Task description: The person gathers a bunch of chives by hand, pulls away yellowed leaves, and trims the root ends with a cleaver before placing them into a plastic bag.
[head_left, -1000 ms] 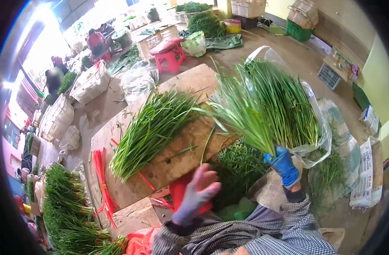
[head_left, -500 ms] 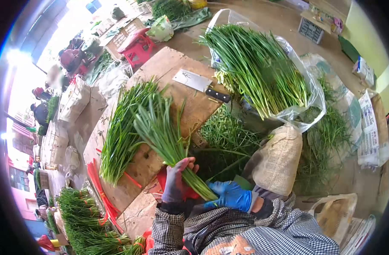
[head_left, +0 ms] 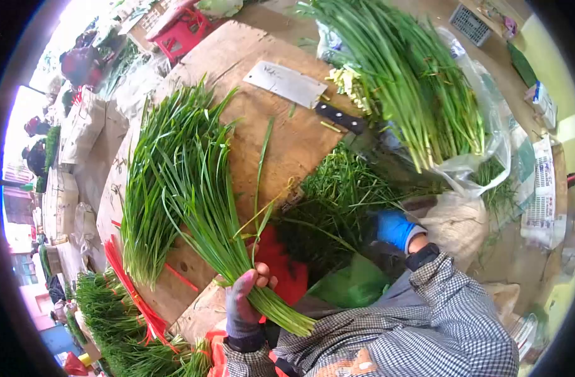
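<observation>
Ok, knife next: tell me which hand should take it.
Right, I'd say. The right hand looks empty and the knife's handle lies nearer it, while the left hand grips a bunch of greens.

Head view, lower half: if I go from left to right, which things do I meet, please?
Green bundles at the lower left → left hand → blue-gloved right hand → white printed packaging.

- White glare at upper left washes out the background.
- Wooden board [head_left: 287, 147] brightly lit; dim shadow beneath its near edge.
- Blue-gloved right hand [head_left: 395, 231] smeared by blur.
- Fisheye distortion bends the outer scene, including the pale wall [head_left: 551, 69]; corners black.
</observation>
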Motion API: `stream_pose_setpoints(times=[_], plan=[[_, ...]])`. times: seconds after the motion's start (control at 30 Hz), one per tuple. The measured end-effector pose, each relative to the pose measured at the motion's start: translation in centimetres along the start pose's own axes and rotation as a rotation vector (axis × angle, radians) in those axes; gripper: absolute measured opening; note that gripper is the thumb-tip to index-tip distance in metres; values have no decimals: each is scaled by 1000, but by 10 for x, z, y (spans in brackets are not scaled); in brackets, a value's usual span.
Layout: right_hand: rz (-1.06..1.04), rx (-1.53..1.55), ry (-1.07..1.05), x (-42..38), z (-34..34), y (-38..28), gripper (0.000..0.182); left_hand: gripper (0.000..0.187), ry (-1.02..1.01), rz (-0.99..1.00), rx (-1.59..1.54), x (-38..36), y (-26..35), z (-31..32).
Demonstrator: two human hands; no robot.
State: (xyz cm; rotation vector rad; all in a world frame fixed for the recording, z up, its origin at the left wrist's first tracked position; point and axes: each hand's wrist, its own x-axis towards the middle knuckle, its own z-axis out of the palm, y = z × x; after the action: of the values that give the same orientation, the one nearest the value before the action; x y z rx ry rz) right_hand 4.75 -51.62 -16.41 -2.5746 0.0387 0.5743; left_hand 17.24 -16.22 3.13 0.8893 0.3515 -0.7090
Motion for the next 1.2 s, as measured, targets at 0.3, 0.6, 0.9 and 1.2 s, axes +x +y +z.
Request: stream_pose_setpoints(times=[0.3, 0.6, 0.9, 1.2], plan=[[84, 136, -179, 15, 110, -19, 30, 67, 148, -61, -42, 7, 4, -1], [245, 274, -188, 13, 61, -39, 46, 67, 161, -18, -20, 14, 1, -3], [395, 860, 474, -55, -120, -34, 18, 66, -143, 25, -219, 10, -1, -8], [144, 856, 861, -148, -214, -60, 19, 56, -228, 44, -294, -3, -3, -22]])
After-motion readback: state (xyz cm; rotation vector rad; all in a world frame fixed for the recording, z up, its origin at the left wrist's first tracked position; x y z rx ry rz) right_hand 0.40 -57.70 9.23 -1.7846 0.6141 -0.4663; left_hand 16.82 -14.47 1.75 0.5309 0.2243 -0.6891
